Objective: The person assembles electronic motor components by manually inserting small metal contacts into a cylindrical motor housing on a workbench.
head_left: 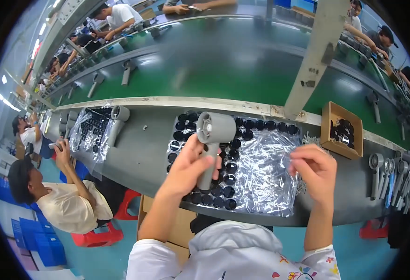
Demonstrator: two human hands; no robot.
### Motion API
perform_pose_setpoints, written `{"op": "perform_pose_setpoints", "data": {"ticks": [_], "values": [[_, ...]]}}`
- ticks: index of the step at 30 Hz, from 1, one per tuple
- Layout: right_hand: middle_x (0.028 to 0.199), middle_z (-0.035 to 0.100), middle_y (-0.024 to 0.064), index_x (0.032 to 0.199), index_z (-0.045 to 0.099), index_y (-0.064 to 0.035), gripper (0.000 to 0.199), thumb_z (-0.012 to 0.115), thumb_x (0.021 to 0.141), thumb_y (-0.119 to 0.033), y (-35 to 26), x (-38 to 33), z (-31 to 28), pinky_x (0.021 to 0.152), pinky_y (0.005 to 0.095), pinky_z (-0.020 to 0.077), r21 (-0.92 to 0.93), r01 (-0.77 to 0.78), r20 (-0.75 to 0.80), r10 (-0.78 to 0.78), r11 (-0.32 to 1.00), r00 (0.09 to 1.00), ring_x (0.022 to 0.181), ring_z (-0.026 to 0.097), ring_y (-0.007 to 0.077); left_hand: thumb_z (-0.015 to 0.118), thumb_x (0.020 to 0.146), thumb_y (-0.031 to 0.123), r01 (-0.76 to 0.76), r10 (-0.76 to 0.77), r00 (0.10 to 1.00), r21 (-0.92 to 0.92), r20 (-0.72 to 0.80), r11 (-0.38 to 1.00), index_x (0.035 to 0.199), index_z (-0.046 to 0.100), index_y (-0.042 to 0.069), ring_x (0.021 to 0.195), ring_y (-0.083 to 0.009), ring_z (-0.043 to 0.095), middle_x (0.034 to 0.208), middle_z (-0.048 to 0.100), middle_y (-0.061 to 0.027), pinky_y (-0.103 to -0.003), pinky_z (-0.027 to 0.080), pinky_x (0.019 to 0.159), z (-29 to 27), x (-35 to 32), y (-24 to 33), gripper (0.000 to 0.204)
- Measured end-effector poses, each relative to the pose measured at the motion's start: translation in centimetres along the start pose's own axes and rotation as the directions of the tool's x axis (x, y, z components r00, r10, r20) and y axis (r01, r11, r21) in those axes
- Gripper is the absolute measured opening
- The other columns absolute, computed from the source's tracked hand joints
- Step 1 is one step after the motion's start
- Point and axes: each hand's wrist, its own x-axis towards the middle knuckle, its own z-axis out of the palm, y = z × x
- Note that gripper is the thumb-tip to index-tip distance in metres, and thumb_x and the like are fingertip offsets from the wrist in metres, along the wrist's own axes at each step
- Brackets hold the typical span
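Observation:
My left hand (191, 165) is closed round the handle of a grey handheld fan housing (220, 127). The housing stands nearly upright, its round head on top with a pale hub showing in the opening. To the right, my right hand (314, 170) hovers with thumb and fingers bent together; whether a small part sits between them I cannot make out. Beneath both hands lies a sheet of crinkled clear plastic (265, 172). Rows of black round caps (229, 179) line its left side and far edge, partly hidden by my left hand and the fan housing.
Beyond the cap sheet, an open cardboard box (327, 133) holds loose black discs. Small pale parts (311, 140) lie beside it. Several grey fans (376, 163) stand at the right. A metal post (310, 70) rises before the green conveyor (205, 65). A co-worker (67, 200) sits left.

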Motion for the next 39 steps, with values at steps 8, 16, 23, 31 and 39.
{"op": "perform_pose_setpoints", "data": {"ticks": [8, 16, 23, 31, 39], "values": [[0.098, 0.066, 0.0090, 0.098, 0.075, 0.0013, 0.020, 0.065, 0.084, 0.011, 0.6, 1.7, 3.6, 0.067, 0.0249, 0.0548, -0.239, 0.167, 0.097, -0.147, 0.957, 0.984, 0.078, 0.066, 0.0133, 0.074, 0.081, -0.010, -0.078, 0.113, 0.988, 0.288, -0.108, 0.954, 0.162, 0.022, 0.004, 0.096, -0.0179, 0.068, 0.117, 0.054, -0.0095, -0.028, 0.059, 0.071, 6.1, 0.0, -3.7, 0.097], [0.082, 0.069, 0.0071, 0.095, 0.073, -0.0004, 0.022, 0.071, 0.076, 0.010, 1.8, 1.1, 3.6, 0.064, 0.0251, 0.0536, -0.408, 0.226, 0.078, -0.212, 0.885, 0.974, 0.070, 0.066, 0.0133, 0.072, 0.084, -0.001, -0.157, 0.264, 0.960, 0.601, -0.093, 0.784, 0.150, 0.050, 0.007, 0.076, -0.0093, 0.063, 0.106, 0.057, -0.0073, -0.022, 0.048, 0.056, 7.7, -0.6, -6.2, 0.070], [0.077, 0.071, 0.0057, 0.102, 0.068, -0.0030, 0.032, 0.072, 0.073, 0.007, 2.1, 0.8, 3.2, 0.063, 0.0253, 0.0550, -0.443, 0.218, 0.076, -0.205, 0.870, 0.976, 0.065, 0.068, 0.0119, 0.063, 0.090, -0.011, -0.154, 0.229, 0.968, 0.469, -0.107, 0.870, 0.159, 0.029, 0.001, 0.089, -0.0123, 0.063, 0.120, 0.052, -0.0096, -0.021, 0.054, 0.060, 8.3, -0.7, -6.5, 0.078], [0.078, 0.072, 0.0064, 0.109, 0.070, -0.0049, 0.037, 0.072, 0.074, 0.006, 2.7, 0.6, 3.9, 0.062, 0.0277, 0.0554, -0.529, 0.265, 0.101, -0.249, 0.806, 0.963, 0.064, 0.069, 0.0154, 0.065, 0.089, -0.009, -0.191, 0.304, 0.950, 0.645, -0.067, 0.740, 0.156, 0.036, 0.000, 0.089, -0.0115, 0.063, 0.116, 0.052, -0.0085, -0.021, 0.053, 0.058, 7.8, -0.8, -7.3, 0.074], [0.084, 0.075, 0.0079, 0.129, 0.070, -0.0092, 0.058, 0.074, 0.073, 0.005, 3.2, -0.4, 5.0, 0.057, 0.0309, 0.0519, -0.735, 0.392, 0.219, -0.353, 0.553, 0.910, 0.057, 0.064, 0.0205, 0.071, 0.083, -0.005, -0.209, 0.437, 0.898, 0.818, -0.058, 0.536, 0.154, 0.042, 0.000, 0.080, -0.0099, 0.057, 0.104, 0.055, -0.0078, -0.020, 0.045, 0.054, 8.1, -0.7, -6.8, 0.077]]}}
